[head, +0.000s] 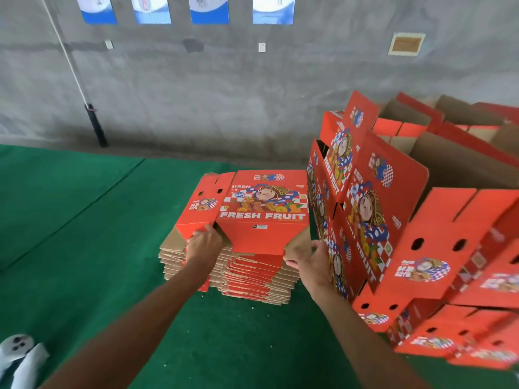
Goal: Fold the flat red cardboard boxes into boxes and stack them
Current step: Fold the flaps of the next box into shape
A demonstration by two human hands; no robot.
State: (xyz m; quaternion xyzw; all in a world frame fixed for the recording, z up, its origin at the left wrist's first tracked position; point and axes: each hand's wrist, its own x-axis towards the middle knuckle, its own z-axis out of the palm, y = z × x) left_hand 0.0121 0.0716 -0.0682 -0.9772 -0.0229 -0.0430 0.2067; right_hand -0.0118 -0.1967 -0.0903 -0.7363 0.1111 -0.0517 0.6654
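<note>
Both hands on top flat box (264, 211), lifted off flat stack (233, 276) on green floor mat (84, 220). My left hand (203, 244) grips its near-left flap, right hand (311, 262) the near-right flap. Folded boxes (393, 220) piled just right.

A rough grey concrete wall (224, 88) is filling the back, four blue-and-white posters (209, 9) hanging along its top. Green carpet (70, 209) is covering the floor. A white pole with a black base (95, 127) is leaning at the wall's left side.
</note>
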